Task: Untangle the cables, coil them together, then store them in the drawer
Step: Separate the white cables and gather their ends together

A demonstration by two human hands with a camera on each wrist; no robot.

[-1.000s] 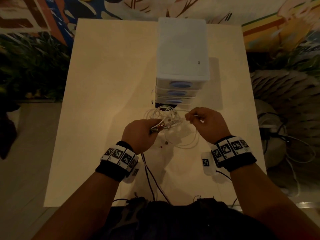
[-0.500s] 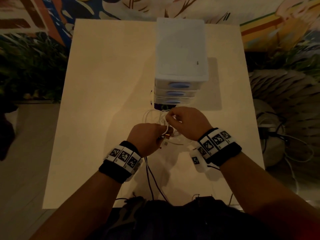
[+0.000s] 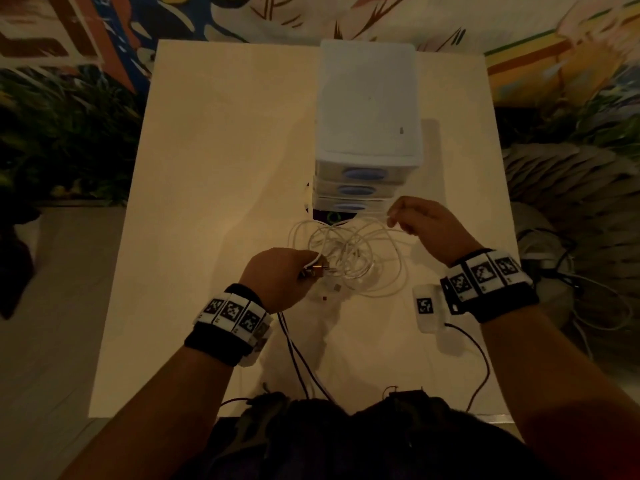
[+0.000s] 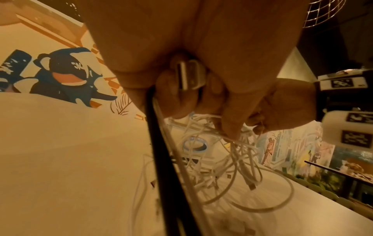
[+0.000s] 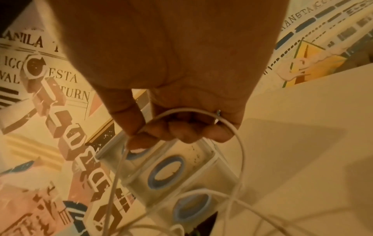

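A tangle of thin white cables point(image 3: 349, 258) hangs in loose loops over the pale table point(image 3: 214, 209), just in front of a small white drawer unit point(image 3: 367, 109). My left hand point(image 3: 280, 275) grips several plug ends of the bundle; a metal USB plug point(image 4: 188, 75) shows between its curled fingers. My right hand point(image 3: 422, 220) is raised to the right of the tangle, near the drawer fronts, and pinches one white cable point(image 5: 139, 130) between thumb and forefinger, the strand looping across its fingers. The drawers, with blue oval handles point(image 5: 166, 173), are closed.
Dark wires point(image 3: 301, 358) from the wrist cameras trail to the table's near edge. The table's left half point(image 3: 194, 168) is bare. A fan-like object with more cables point(image 3: 554, 271) sits on the floor to the right. Painted walls stand behind.
My right hand has drawn a strand away from the left hand, up and to the right, spreading the cable loops wider. The left hand stays in place, gripping the plug ends.
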